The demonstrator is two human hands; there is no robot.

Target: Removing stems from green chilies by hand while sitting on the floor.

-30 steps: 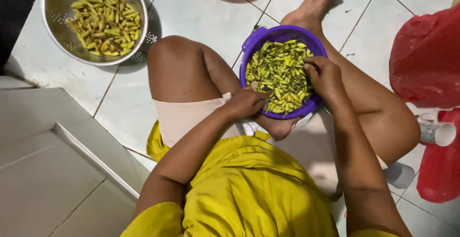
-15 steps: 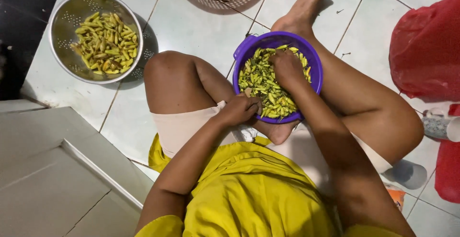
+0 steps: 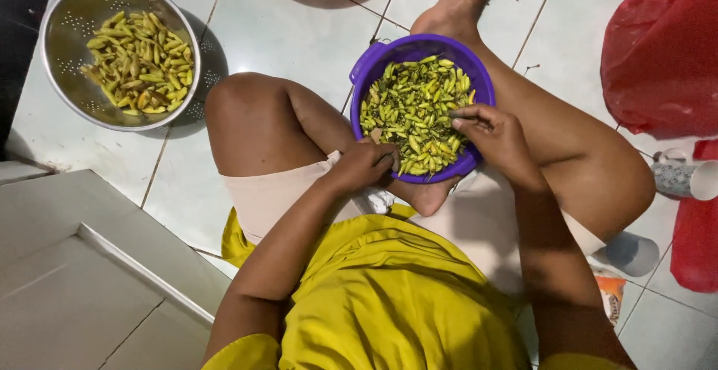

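On the tiled floor (image 3: 299, 34), purple bowl (image 3: 479, 78) of chillies (image 3: 415, 112); left hand (image 3: 366, 164) grips its rim; right hand (image 3: 493, 134) pinches one.

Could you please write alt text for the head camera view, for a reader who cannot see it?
A person seated on a white tiled floor rests both hands on a round purple plastic bowl of small green chillies in their lap, left hand at its near rim, right hand over the chillies. A perforated metal colander of chillies sits at upper left.
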